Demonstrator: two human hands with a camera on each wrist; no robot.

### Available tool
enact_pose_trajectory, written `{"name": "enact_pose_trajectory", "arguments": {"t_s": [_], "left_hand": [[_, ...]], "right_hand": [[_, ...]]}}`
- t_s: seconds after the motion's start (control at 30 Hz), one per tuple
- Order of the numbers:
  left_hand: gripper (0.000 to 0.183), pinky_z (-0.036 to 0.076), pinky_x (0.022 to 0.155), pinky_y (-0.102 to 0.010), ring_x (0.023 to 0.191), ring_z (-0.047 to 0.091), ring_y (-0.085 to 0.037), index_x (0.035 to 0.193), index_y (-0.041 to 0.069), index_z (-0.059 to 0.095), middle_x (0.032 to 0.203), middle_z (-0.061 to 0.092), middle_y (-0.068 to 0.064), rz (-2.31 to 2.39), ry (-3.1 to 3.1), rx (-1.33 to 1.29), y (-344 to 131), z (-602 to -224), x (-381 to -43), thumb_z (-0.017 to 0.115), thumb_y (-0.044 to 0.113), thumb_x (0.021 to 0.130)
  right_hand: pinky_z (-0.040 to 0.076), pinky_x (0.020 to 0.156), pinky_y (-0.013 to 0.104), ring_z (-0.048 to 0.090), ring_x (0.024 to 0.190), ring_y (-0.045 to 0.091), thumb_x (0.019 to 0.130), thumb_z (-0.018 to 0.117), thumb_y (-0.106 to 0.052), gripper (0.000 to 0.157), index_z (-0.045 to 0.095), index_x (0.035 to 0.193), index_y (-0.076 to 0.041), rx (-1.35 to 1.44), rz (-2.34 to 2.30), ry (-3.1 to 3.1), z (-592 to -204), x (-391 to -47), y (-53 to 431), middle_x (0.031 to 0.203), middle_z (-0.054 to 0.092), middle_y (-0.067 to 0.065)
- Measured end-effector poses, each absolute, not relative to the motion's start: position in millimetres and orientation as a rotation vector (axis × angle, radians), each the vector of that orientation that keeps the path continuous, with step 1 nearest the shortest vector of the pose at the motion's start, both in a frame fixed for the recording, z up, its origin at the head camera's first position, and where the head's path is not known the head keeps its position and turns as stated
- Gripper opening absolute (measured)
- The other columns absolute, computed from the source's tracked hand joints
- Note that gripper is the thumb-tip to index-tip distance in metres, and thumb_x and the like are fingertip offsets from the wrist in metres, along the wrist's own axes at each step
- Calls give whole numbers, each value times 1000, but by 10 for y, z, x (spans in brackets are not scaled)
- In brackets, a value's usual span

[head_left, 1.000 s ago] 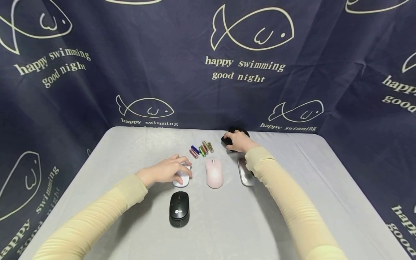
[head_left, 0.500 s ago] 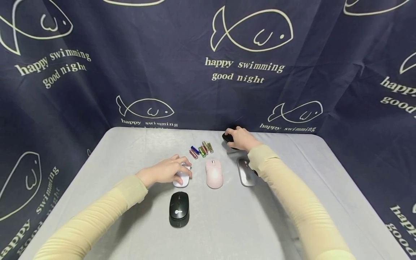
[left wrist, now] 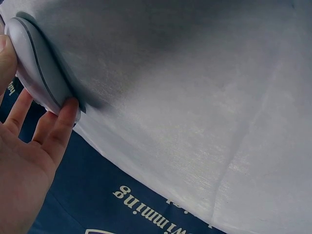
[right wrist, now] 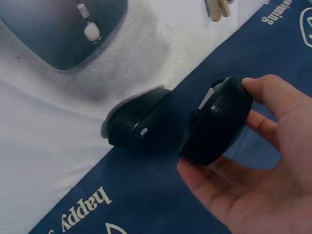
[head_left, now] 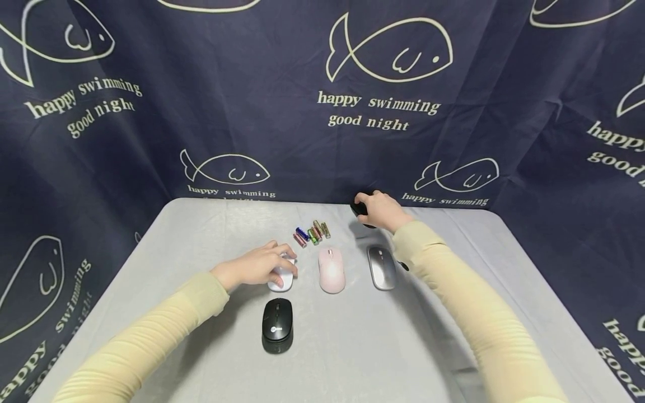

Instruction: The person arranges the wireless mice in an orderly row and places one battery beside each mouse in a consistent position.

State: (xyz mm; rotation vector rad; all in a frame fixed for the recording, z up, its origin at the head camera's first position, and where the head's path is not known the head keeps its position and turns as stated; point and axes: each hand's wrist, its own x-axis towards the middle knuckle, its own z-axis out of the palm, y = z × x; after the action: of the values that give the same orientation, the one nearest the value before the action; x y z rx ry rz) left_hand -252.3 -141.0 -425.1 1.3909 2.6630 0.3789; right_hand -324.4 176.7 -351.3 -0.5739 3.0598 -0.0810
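My left hand [head_left: 259,263] holds a white mouse [head_left: 283,278] by its sides on the table; in the left wrist view the thumb and fingertips touch the edges of the white mouse [left wrist: 41,68]. My right hand [head_left: 382,211] grips a black mouse [head_left: 360,209] near the far table edge. Seen from the right wrist, the thumb and fingers pinch that black mouse [right wrist: 217,122] at both ends, raised off the cloth. Between the hands lies a pink mouse [head_left: 332,271]. A silver-grey mouse [head_left: 382,268] lies below the right hand.
Several small batteries [head_left: 312,232] lie in a cluster behind the pink mouse. Another black mouse [head_left: 277,319] is nearer the front. Beside the silver-grey one, a further black mouse [right wrist: 139,117] is mostly hidden by the sleeve in the head view. Dark blue fabric [head_left: 322,162] surrounds the table.
My right hand has shifted right and slightly away with the black mouse, uncovering more of the silver-grey mouse. The left hand stays on the white mouse.
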Motion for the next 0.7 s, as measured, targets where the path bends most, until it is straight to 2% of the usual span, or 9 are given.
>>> {"name": "enact_pose_trajectory", "arguments": {"t_s": [0.3, 0.7], "left_hand": [[37, 41, 76, -31, 92, 43, -19, 107, 27, 71, 126, 55, -4, 380, 2667, 1392, -1417, -4271, -2532, 73, 32, 70], [37, 40, 75, -31, 91, 43, -19, 107, 26, 71, 125, 55, -5, 396, 2661, 1395, -1414, -4253, -2517, 74, 31, 70]], "right_hand": [[46, 80, 49, 57, 92, 40, 84, 63, -27, 44, 54, 124, -12, -533, -118, 3102, -3384, -3124, 1745, 107, 59, 26], [46, 80, 48, 57, 89, 39, 84, 63, -29, 45, 55, 125, -10, -523, -162, 3114, -3263, -2888, 1636, 105, 57, 25]]}}
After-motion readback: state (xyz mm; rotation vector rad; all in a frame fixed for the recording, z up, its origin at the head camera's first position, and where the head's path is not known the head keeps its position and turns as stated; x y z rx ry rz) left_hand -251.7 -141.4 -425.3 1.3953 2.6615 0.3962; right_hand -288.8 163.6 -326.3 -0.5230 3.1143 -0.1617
